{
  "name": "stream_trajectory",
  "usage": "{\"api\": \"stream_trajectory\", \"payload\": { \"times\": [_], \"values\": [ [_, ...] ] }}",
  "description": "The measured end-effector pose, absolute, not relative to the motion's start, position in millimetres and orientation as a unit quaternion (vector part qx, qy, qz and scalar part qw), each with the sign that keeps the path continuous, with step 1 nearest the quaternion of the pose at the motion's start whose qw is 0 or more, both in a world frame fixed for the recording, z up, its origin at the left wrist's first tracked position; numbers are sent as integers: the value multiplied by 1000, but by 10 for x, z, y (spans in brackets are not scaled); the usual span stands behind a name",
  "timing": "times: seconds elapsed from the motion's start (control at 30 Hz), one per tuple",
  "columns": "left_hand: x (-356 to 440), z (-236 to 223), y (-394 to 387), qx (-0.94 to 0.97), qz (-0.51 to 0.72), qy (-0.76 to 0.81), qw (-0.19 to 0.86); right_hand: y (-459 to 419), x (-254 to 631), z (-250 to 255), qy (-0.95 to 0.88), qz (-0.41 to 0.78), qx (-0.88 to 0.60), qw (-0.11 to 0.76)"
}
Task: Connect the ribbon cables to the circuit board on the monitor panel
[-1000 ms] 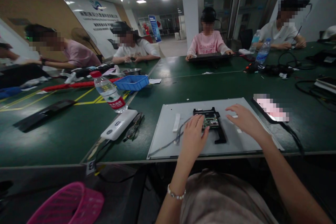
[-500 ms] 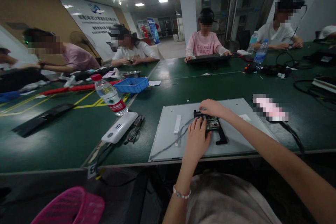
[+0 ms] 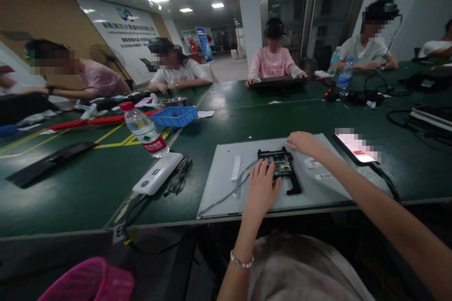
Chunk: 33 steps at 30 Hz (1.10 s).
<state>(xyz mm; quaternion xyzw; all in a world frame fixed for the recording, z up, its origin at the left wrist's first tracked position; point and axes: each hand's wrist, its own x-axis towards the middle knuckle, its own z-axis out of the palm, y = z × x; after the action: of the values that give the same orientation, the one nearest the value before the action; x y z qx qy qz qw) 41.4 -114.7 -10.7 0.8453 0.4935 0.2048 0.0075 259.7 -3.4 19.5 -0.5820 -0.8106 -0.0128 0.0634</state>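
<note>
A flat grey panel [image 3: 217, 183] lies at the table's near edge, with a black plastic bracket [image 3: 294, 184] and a green circuit board [image 3: 282, 165] on its middle. My left hand [image 3: 262, 188] rests flat with fingers spread over the left side of the bracket and board, hiding part of both. Grey cables [image 3: 229, 194] run from beside it towards the panel's lower left corner. Just beyond the bracket's upper right corner is my right hand [image 3: 303, 143], its fingers curled together; whatever they hold, if anything, cannot be made out.
Left of the panel are glasses [image 3: 178, 176], a white power bank [image 3: 158, 174], a water bottle [image 3: 145, 131] and a blue tray [image 3: 174, 116]. A phone [image 3: 358, 148] with a cable lies to the right. A pink basket [image 3: 88, 282] stands below the table. Several people sit around it.
My right hand has moved right, off the bracket's top edge, which now shows. My left hand stays on the bracket. The whole view has shifted slightly.
</note>
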Motion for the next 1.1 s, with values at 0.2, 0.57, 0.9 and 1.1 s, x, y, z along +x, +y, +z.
{"api": "stream_trajectory", "payload": {
  "times": [0.2,0.57,0.9,1.1],
  "values": [
    [411,-134,-1141,844,198,498,-4,-191,2765,97,-816,16,-566,117],
    [418,-127,-1146,846,193,497,-8,-391,2734,67,-814,37,-554,169],
    [410,-135,-1147,847,198,493,-9,-107,2680,124,-839,-39,-542,37],
    [407,-151,-1148,847,201,492,-14,-63,2571,145,-829,-76,-553,22]
  ]
}}
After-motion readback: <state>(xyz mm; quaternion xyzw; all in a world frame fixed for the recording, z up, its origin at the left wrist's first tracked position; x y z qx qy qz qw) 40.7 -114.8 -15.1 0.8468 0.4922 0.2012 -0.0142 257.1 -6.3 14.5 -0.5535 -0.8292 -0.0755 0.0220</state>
